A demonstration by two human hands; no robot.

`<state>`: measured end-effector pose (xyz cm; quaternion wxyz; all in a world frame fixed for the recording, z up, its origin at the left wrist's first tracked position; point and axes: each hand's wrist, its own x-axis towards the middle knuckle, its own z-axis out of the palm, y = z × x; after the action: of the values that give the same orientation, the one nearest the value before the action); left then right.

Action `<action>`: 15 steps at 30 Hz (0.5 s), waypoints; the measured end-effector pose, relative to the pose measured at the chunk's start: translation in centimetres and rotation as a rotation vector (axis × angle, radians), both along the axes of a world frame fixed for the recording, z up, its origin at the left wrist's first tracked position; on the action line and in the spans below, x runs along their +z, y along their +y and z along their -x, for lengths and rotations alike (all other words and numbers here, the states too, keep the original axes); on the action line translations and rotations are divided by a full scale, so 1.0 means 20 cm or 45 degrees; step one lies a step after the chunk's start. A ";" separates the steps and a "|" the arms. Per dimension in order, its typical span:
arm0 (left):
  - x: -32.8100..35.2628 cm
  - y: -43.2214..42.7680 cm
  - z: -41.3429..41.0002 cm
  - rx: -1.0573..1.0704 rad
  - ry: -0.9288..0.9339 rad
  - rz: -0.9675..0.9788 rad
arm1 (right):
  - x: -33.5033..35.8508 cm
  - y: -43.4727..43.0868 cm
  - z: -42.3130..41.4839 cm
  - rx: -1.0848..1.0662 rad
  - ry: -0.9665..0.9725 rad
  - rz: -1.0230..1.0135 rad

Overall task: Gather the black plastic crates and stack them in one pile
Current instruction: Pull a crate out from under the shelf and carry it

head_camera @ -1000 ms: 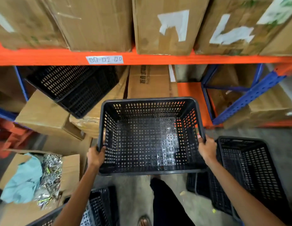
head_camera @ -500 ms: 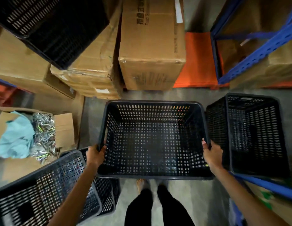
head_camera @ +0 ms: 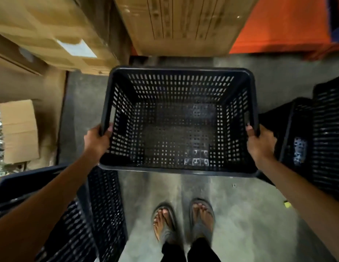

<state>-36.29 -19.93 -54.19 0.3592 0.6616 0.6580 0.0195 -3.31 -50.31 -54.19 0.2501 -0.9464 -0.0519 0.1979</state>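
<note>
Squarely between hands (head_camera: 97,138), perforated crate (head_camera: 180,76)

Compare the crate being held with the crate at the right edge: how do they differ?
The held crate is gripped at its rim by the left hand and right hand; the right crate is untouched. The held crate shows whole, its inside empty; the right crate is cut off by the frame. Both are black and perforated.

Three black crates (head_camera: 179,120) (head_camera: 100,214) (head_camera: 320,140), three cardboard boxes (head_camera: 183,25) (head_camera: 51,31) (head_camera: 19,129), two hands (head_camera: 97,138) (head_camera: 260,143).
</note>
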 end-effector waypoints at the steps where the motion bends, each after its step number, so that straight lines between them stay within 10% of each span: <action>1: -0.11 0.01 0.00 -0.016 0.013 -0.018 | -0.12 0.02 0.00 0.019 -0.014 -0.006; 15: -0.53 -0.14 0.05 -0.278 0.381 -0.391 | -0.59 -0.03 0.08 0.289 -0.426 0.181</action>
<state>-37.32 -22.75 -64.74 0.1529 0.7711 0.6178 -0.0180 -4.91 -50.87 -65.97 0.1466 -0.9693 -0.1850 0.0682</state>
